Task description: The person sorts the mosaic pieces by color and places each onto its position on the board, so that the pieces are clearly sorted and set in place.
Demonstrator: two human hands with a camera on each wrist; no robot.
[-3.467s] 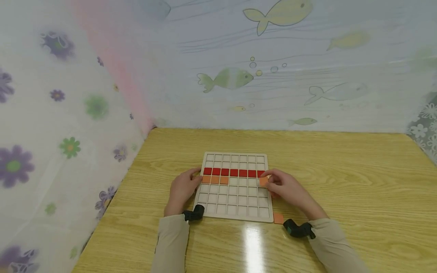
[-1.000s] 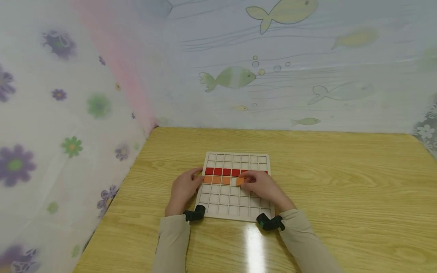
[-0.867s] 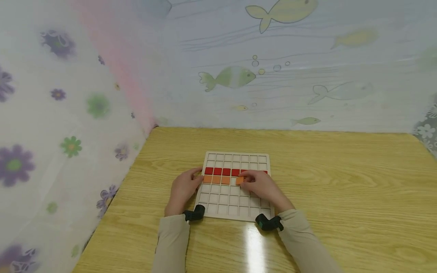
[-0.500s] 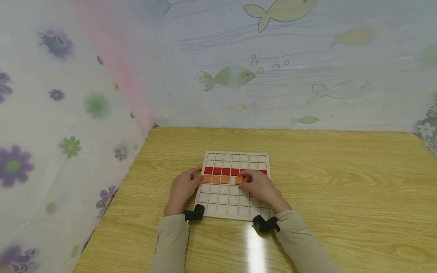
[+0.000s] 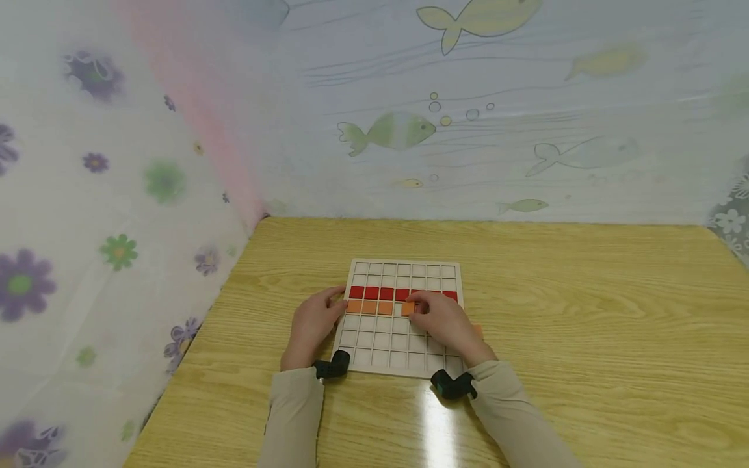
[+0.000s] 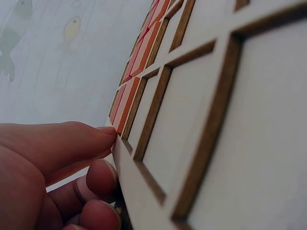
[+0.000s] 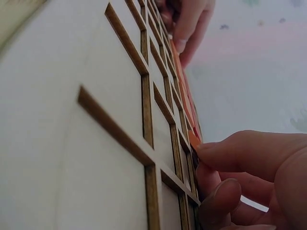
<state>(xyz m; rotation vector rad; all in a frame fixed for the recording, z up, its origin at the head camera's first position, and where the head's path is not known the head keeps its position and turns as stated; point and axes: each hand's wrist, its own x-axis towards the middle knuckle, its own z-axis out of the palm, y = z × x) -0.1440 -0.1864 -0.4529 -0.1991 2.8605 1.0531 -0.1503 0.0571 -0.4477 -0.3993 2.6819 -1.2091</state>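
A pale wooden grid board [image 5: 383, 359] lies on the table. Red square tiles [image 5: 371, 293] run along one row, partly hidden by my right hand. Below them, orange tiles [image 5: 370, 307] fill the three leftmost cells. My right hand [image 5: 441, 320] pinches another orange tile [image 5: 407, 309] over the fourth cell of that row, with a pale strip of the cell showing at its left. My left hand [image 5: 313, 328] grips the board's left edge; in the left wrist view its thumb [image 6: 91, 139] touches the rim beside an orange tile [image 6: 128, 108], fingers curled below.
An orange piece [image 5: 478, 330] peeks out on the table past my right wrist. The wood-grain table [image 5: 585, 312] extends to both sides and behind the board. A fish-patterned curtain [image 5: 497, 156] hangs along its far edge, and a flowered one [image 5: 117, 214] at left.
My right hand has carried the orange tile left from the board's right edge to the fourth cell, edging slightly left lately. My left hand stays put. A table tile by the near-right corner is now hidden.
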